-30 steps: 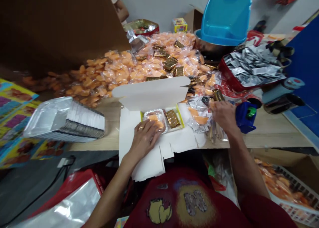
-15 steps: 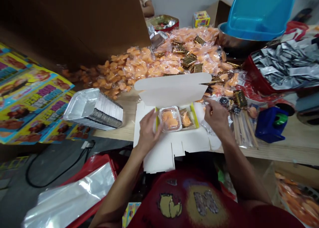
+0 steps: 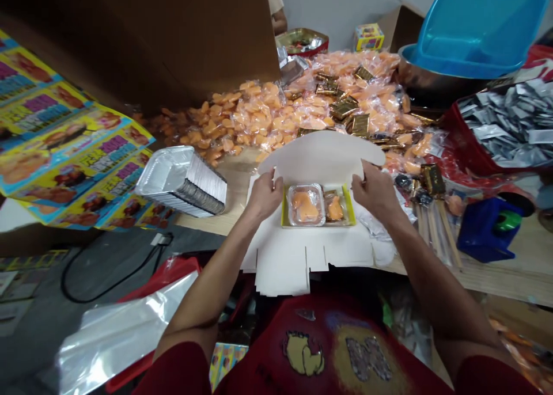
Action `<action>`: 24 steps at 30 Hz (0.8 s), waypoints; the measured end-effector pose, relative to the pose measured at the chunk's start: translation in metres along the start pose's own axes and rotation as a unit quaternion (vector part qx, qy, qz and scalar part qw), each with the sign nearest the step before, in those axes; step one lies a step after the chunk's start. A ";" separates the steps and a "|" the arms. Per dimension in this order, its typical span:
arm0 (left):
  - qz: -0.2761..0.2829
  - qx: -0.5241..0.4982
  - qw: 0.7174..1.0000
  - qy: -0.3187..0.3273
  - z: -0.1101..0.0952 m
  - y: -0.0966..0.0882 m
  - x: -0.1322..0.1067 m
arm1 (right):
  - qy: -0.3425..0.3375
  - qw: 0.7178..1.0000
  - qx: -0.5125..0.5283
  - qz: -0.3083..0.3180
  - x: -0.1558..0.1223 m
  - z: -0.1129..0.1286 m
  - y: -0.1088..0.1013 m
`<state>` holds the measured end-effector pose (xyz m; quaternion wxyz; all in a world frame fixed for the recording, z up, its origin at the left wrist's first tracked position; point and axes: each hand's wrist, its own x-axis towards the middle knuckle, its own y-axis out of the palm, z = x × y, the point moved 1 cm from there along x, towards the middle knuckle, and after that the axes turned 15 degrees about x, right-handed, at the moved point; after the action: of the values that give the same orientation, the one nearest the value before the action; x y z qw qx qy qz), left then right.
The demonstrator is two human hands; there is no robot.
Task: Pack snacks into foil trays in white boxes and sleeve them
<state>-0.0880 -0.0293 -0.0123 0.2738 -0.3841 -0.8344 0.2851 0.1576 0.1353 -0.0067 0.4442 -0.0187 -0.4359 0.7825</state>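
In front of me an opened white cardboard box (image 3: 280, 257) lies with its back lid raised. Its yellow-edged middle holds a foil tray (image 3: 306, 205) with orange pieces and, to the right, a clear packet (image 3: 334, 206) with an orange piece over something dark. My left hand (image 3: 264, 196) is closed at the left side of the raised lid, thumb and fingers pinching its edge. At the lid's right side, my right hand (image 3: 375, 190) pinches the edge in the same way. The fingertips are partly hidden.
Left of the box leans a stack of foil trays (image 3: 184, 182), beside printed yellow cartons (image 3: 86, 159). Behind lies a heap of orange packets (image 3: 254, 113). On the right are wooden sticks (image 3: 436, 234), a blue tape dispenser (image 3: 488, 228) and a red bin of silver sachets (image 3: 458, 130).
Both hands have moved up to the sides of the raised lid and closed on its edges. My left hand has left the foil tray's side. The view has shifted slightly left.
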 end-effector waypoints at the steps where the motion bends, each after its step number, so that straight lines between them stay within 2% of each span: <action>1: 0.029 0.011 0.999 0.026 -0.001 -0.001 -0.007 | 0.005 1.000 0.013 0.017 -0.010 0.000 0.001; 3: 0.103 0.004 0.991 0.084 0.004 -0.005 -0.021 | -0.014 0.996 0.067 0.051 -0.033 -0.007 0.002; 6: 0.219 -0.010 0.959 0.178 0.024 -0.011 -0.040 | -0.100 0.975 0.151 0.128 -0.065 -0.033 0.003; 9: 0.288 0.082 0.924 0.238 0.051 -0.007 -0.052 | -0.128 0.952 0.154 0.233 -0.085 -0.060 0.008; 11: 0.289 0.148 0.912 0.251 0.064 0.001 -0.055 | -0.109 0.944 0.159 0.267 -0.089 -0.068 0.011; 13: 0.263 0.173 0.914 0.256 0.071 0.009 -0.054 | -0.082 0.943 0.201 0.254 -0.086 -0.066 0.012; 16: 0.183 0.098 0.937 0.283 0.064 0.014 -0.053 | -0.031 0.923 0.325 0.205 -0.072 -0.050 0.004; 18: 0.119 -0.025 0.961 0.250 0.052 0.014 -0.055 | 0.014 0.897 0.406 0.176 -0.059 -0.038 -0.009; 19: 0.097 -0.094 0.970 0.203 0.045 0.014 -0.056 | 0.030 0.891 0.425 0.155 -0.051 -0.032 -0.017; 20: 0.084 -0.158 0.974 0.141 0.038 0.015 -0.056 | 0.030 0.897 0.420 0.132 -0.041 -0.027 -0.026; 22: 0.079 -0.261 0.962 0.024 0.027 0.020 -0.055 | -0.021 0.941 0.326 0.093 -0.018 -0.015 -0.044; 24: 0.079 -0.325 0.942 -0.039 0.020 0.026 -0.050 | -0.090 0.977 0.159 0.109 0.007 -0.002 -0.058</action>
<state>-0.0614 -0.0606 -0.0561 0.0777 -0.5050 -0.8590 0.0337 0.1935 0.1549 0.0357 0.3125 0.0749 -0.3391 0.8842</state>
